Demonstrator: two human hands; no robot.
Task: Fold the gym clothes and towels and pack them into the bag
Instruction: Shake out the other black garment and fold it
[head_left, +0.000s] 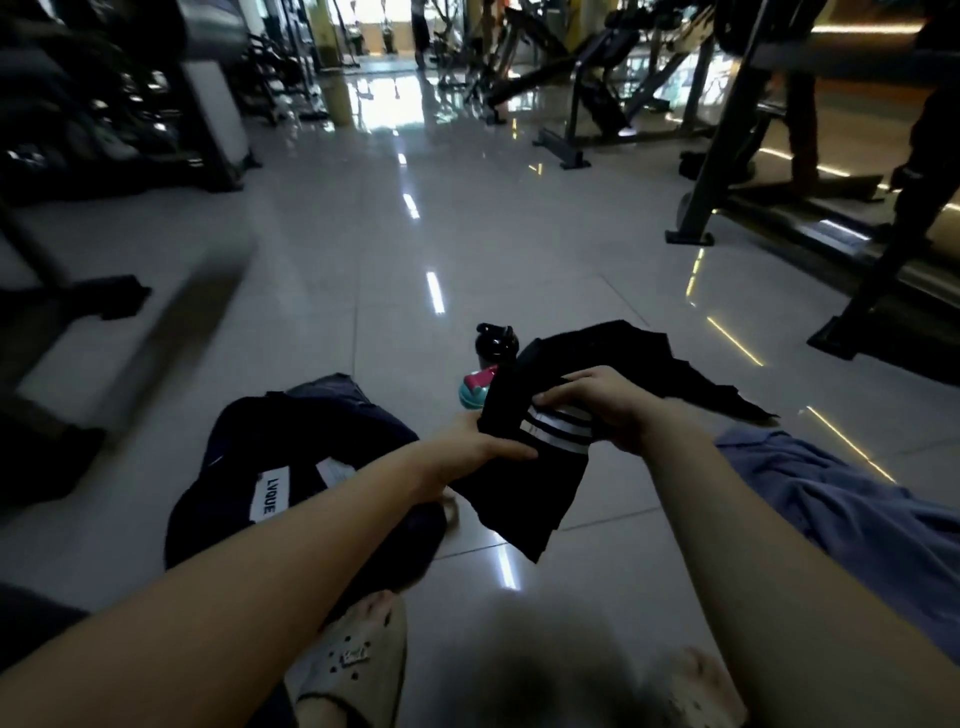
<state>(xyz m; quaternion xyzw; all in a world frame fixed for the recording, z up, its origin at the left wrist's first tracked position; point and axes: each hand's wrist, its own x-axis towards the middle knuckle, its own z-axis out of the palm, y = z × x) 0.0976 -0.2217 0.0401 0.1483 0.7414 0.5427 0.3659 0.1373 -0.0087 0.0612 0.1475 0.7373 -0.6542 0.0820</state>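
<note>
A black garment with white stripes hangs above the tiled floor, held between both my hands. My left hand grips its left edge near the stripes. My right hand pinches the fabric at the top, beside the striped band, and the rest of the cloth trails off behind it to the right. A dark bag with a white label reading "LVQUE" lies open on the floor at the left, under my left forearm. A blue cloth lies crumpled on the floor at the right.
A black-lidded bottle and a teal-and-pink bottle stand on the floor just behind the garment. Gym machines line both sides: frames at the left and a treadmill at the right. My feet in beige clogs are below.
</note>
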